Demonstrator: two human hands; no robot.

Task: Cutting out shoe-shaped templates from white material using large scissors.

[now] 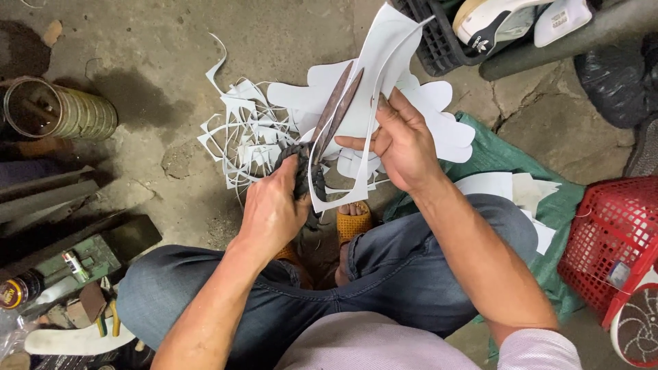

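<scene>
Left hand [274,209] is wrapped tight around the dark handles of big rusty shears [334,115], blades nearly together against a white sheet [384,62]. Right hand [404,140] pinches that sheet, fingers [356,142] closed on it, above the white offcuts [250,137] on the concrete floor [137,41].

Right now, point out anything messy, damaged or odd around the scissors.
White offcuts lie scattered in a tangle on the stained, cracked concrete floor, not gathered up. The scissors in the left hand have dull, rusty-looking blades and handles wrapped in dark cloth. The right hand holds the white sheet being cut.
</scene>
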